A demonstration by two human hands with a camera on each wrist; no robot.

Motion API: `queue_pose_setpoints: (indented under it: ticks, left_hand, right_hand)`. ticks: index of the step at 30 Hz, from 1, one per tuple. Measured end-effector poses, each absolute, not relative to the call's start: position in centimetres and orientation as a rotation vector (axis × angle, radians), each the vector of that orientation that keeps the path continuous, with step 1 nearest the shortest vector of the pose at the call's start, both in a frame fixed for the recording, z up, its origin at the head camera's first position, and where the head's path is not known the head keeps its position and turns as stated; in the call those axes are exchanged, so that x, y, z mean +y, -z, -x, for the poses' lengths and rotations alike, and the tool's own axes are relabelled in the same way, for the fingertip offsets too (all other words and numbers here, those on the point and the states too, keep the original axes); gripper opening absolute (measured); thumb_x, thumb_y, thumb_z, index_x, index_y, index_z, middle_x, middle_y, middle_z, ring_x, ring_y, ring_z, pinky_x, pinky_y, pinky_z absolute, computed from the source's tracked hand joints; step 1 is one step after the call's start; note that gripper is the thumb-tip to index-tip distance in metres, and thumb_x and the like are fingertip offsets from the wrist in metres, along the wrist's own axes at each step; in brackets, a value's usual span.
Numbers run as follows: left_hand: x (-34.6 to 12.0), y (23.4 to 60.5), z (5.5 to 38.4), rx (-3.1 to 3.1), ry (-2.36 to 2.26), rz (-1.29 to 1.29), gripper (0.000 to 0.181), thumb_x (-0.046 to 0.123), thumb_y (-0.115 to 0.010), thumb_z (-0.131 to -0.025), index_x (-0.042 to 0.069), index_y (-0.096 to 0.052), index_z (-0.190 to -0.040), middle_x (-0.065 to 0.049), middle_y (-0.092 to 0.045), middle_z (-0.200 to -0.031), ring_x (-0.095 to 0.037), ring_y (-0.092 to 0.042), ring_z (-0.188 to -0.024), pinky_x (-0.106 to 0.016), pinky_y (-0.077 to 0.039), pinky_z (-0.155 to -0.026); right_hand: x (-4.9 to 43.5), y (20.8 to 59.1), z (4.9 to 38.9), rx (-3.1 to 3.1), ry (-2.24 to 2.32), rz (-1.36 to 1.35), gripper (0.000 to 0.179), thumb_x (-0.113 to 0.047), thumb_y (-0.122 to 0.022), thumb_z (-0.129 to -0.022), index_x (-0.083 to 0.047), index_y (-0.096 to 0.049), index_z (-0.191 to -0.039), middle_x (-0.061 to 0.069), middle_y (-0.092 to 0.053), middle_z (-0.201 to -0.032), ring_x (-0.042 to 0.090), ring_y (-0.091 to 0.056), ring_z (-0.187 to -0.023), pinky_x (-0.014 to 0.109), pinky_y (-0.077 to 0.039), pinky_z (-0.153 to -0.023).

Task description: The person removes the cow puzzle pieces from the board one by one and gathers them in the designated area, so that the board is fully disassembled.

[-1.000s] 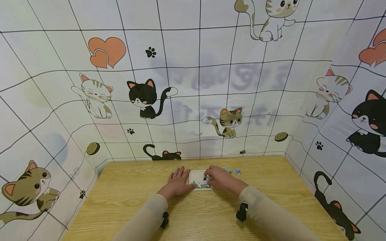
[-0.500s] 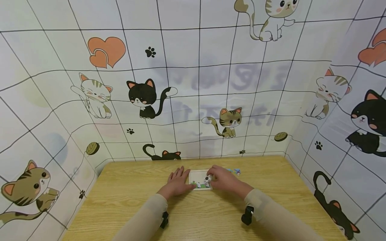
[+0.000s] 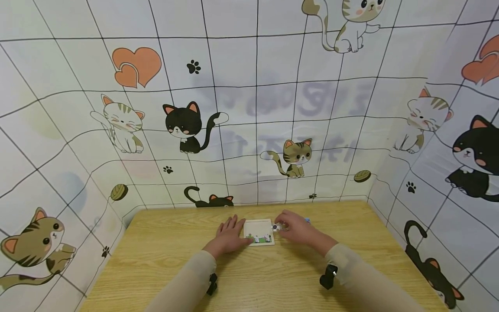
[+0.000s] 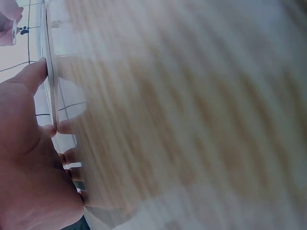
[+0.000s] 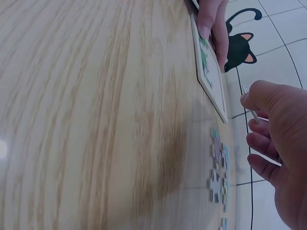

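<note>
A small white-framed jigsaw tray (image 3: 259, 222) lies on the table, its bottom row filled with green and white pieces. My left hand (image 3: 230, 236) lies at the tray's left side with fingers spread, the thumb on its lower left corner. In the left wrist view the thumb and a fingertip touch the edge of the tray (image 4: 51, 86). Just past the tray's right edge, my right hand (image 3: 298, 227) pinches a black-and-white puzzle piece (image 3: 277, 227). The right wrist view shows this puzzle piece (image 5: 250, 108) edge-on between thumb and fingers, above the table.
Several loose puzzle pieces (image 5: 215, 184) lie on the wooden table (image 3: 249, 277) to the right of the tray, mostly hidden behind my right hand in the head view. A cat-printed cloth wall (image 3: 241, 173) closes off the back and sides.
My right hand has moved right, carrying the black-and-white puzzle piece from above the tray's right part to outside its right edge. The left hand and the tray have stayed in place.
</note>
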State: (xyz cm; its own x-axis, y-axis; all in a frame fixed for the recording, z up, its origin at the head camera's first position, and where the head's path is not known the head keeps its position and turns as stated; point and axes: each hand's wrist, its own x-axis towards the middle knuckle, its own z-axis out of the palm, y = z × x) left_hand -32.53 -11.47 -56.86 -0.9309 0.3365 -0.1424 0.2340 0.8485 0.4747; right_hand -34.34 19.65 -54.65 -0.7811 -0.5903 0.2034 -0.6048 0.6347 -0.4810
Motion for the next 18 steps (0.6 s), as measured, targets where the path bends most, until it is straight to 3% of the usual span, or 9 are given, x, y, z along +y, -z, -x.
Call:
queue_pose_setpoints:
  ticks: [4, 18]
  left_hand:
    - [-11.6, 57.2, 32.7, 2.801, -0.711, -0.447, 0.093, 0.063, -0.068, -0.104, 0.014, -0.033, -0.175, -0.022, -0.017, -0.183, -0.045, -0.013, -0.169, -0.069, -0.008, -0.132]
    - [-11.8, 58.1, 33.0, 2.802, -0.736, -0.459, 0.098, 0.071, -0.066, -0.101, 0.015, -0.033, -0.175, -0.022, -0.016, -0.183, -0.046, -0.010, -0.168, -0.070, -0.006, -0.132]
  right_hand:
    - [20.4, 54.4, 34.2, -2.803, -0.890, -1.031, 0.026, -0.006, -0.081, -0.098, -0.005, -0.077, -0.124, 0.004, -0.066, -0.112, 0.024, -0.067, -0.099, 0.037, -0.060, -0.082]
    - [22.6, 54.3, 34.3, -2.807, -0.969, -0.987, 0.027, -0.015, -0.084, -0.101, -0.008, -0.078, -0.127, -0.002, -0.065, -0.114, 0.022, -0.066, -0.100, 0.036, -0.058, -0.082]
